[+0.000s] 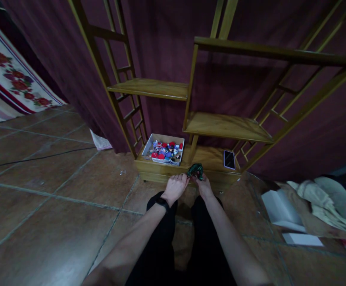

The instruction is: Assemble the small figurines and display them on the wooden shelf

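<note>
In front of the low shelf unit, my two hands come together around a shiny dark green object [195, 170] that looks like a crinkled foil wrapper or small bag. My left hand [177, 186], with a black band on its wrist, has its fingers closed at the object's left side. On the other side, my right hand [203, 185] pinches the lower right part. The fingertips are partly hidden, and whatever the green piece may contain cannot be made out. Just beyond my left hand, a white cardboard box [167, 162] holds several small red, white, purple and black items.
The wooden shelf unit [149, 88] stands against a dark purple curtain [161, 43]. A phone [229, 159] lies at the right of its bottom board. On the tiled floor are a black cable [42, 158] at left and a white box [281, 208] beside cloth at right.
</note>
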{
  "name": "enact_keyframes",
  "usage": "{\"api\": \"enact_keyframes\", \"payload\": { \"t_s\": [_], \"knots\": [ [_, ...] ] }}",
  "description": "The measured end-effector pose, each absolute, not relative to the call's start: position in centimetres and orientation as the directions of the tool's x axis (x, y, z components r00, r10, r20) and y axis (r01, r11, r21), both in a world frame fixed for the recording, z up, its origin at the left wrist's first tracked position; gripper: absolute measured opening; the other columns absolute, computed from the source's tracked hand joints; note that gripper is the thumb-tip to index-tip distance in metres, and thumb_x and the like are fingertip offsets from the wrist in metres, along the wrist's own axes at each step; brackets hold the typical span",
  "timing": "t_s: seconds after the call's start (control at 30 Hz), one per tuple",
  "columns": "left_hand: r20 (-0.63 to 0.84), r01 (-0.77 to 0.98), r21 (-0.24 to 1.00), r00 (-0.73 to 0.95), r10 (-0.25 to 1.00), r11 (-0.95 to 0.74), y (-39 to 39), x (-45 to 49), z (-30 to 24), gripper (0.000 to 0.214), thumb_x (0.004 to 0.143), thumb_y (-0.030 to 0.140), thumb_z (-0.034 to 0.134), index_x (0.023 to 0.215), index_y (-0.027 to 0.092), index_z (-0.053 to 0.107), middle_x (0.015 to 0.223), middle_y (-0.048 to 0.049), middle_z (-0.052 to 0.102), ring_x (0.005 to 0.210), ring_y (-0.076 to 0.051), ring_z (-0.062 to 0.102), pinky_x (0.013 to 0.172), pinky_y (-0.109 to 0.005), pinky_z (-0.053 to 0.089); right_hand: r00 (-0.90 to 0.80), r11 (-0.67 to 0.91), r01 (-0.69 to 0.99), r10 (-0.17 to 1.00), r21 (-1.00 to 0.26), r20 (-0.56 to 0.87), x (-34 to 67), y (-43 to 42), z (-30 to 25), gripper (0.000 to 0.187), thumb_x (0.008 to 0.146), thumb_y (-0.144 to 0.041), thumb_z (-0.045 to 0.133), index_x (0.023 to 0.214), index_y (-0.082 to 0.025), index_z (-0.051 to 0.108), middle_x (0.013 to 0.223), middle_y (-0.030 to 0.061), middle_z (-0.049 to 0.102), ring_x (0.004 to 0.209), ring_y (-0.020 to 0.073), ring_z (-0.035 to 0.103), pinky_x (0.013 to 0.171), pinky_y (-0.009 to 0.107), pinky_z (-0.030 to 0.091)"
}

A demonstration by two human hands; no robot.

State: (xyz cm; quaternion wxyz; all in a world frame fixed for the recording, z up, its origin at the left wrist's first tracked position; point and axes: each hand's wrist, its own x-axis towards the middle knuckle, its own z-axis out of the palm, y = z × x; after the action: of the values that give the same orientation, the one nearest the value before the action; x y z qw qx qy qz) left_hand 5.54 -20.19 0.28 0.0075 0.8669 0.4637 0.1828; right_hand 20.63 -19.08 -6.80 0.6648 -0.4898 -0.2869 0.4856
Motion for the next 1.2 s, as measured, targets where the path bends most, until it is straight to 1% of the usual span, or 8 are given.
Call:
{"api": "enact_keyframes", "payload": {
  "t_s": [0.1,0.2,0.33,0.6,0.73,0.9,1.07,1.2],
  "knots": [
    [0.293,0.808,0.171,0.504,0.812,-0.564,-20.0,5.6,0.1,0.034,0.092,0.035,0.028,0.09,0.014,0.055,0.078,-0.0116,0.062,0.078,-0.021,0.059,0.072,-0.032,0.04,0.402,0.052,-0.371,0.909,-0.927,-0.11,20.7,-19.1,-6.8,0.031,0.048,-0.021,0.073,0.075,-0.022,0.058,0.075,-0.0031,0.064,0.076,0.0162,0.059,0.076,0.034,0.047],
    [0.301,0.808,0.16,0.506,0.808,-0.567,-20.0,5.7,-0.2,0.034,0.093,0.033,0.027,0.089,0.014,0.055,0.078,-0.012,0.062,0.077,-0.021,0.059,0.071,-0.032,0.04,0.402,0.052,-0.376,0.909,-0.925,-0.112,20.6,-19.1,-6.8,0.03,0.048,-0.02,0.072,0.074,-0.023,0.057,0.075,-0.004,0.063,0.077,0.0158,0.059,0.075,0.033,0.047],
    [0.316,0.803,0.106,0.532,0.785,-0.587,-20.2,5.8,-0.4,0.034,0.093,0.031,0.026,0.09,0.013,0.055,0.078,-0.012,0.061,0.077,-0.021,0.058,0.07,-0.033,0.039,0.412,0.042,-0.384,0.902,-0.922,-0.13,20.5,-19.2,-6.7,0.029,0.047,-0.02,0.072,0.072,-0.023,0.057,0.074,-0.0039,0.063,0.075,0.0157,0.059,0.075,0.033,0.047],
    [0.329,0.754,0.084,0.596,0.732,-0.652,-21.1,5.6,-0.7,0.031,0.092,0.032,0.031,0.093,0.013,0.055,0.08,-0.0126,0.062,0.08,-0.021,0.058,0.071,-0.033,0.039,0.421,0.095,-0.384,0.903,-0.918,-0.082,21.1,-20.1,-6.8,0.032,0.048,-0.019,0.069,0.078,-0.023,0.059,0.077,-0.0023,0.064,0.072,0.0148,0.059,0.079,0.034,0.047],
    [0.36,0.708,0.047,0.646,0.673,-0.704,-21.3,5.3,-0.8,0.028,0.092,0.027,0.032,0.093,0.012,0.055,0.08,-0.0126,0.061,0.079,-0.021,0.058,0.07,-0.033,0.038,0.376,0.107,-0.31,0.926,-0.945,-0.018,21.7,-20.2,-6.7,0.031,0.051,-0.021,0.068,0.081,-0.023,0.059,0.08,0.0002,0.065,0.073,0.015,0.058,0.078,0.033,0.046],
    [0.379,0.702,-0.018,0.664,0.645,-0.712,-21.3,4.9,-0.8,0.022,0.09,0.024,0.037,0.086,0.012,0.055,0.076,-0.0108,0.06,0.075,-0.021,0.056,0.066,-0.033,0.036,0.349,0.096,-0.169,0.937,-0.981,0.031,22.3,-20.1,-7.0,0.034,0.053,-0.026,0.071,0.084,-0.02,0.059,0.084,0.0,0.065,0.079,0.016,0.058,0.081,0.034,0.044],
    [0.388,0.697,-0.111,0.686,0.615,-0.708,-21.2,4.9,-1.1,0.02,0.09,0.022,0.038,0.087,0.012,0.055,0.074,-0.0096,0.059,0.072,-0.022,0.055,0.064,-0.034,0.034,0.327,0.081,-0.163,0.945,-0.983,0.024,22.5,-19.9,-7.3,0.037,0.053,-0.028,0.074,0.085,-0.021,0.059,0.083,-0.0006,0.065,0.077,0.0156,0.058,0.08,0.034,0.044],
    [0.388,0.698,-0.136,0.69,0.611,-0.703,-21.1,4.8,-1.4,0.018,0.089,0.02,0.039,0.088,0.011,0.055,0.075,-0.0095,0.059,0.072,-0.021,0.055,0.064,-0.033,0.034,0.329,0.078,-0.144,0.944,-0.987,0.026,22.6,-19.9,-7.4,0.039,0.053,-0.032,0.074,0.088,-0.022,0.059,0.083,-0.0008,0.065,0.076,0.0161,0.059,0.078,0.033,0.046]
  ]
}}
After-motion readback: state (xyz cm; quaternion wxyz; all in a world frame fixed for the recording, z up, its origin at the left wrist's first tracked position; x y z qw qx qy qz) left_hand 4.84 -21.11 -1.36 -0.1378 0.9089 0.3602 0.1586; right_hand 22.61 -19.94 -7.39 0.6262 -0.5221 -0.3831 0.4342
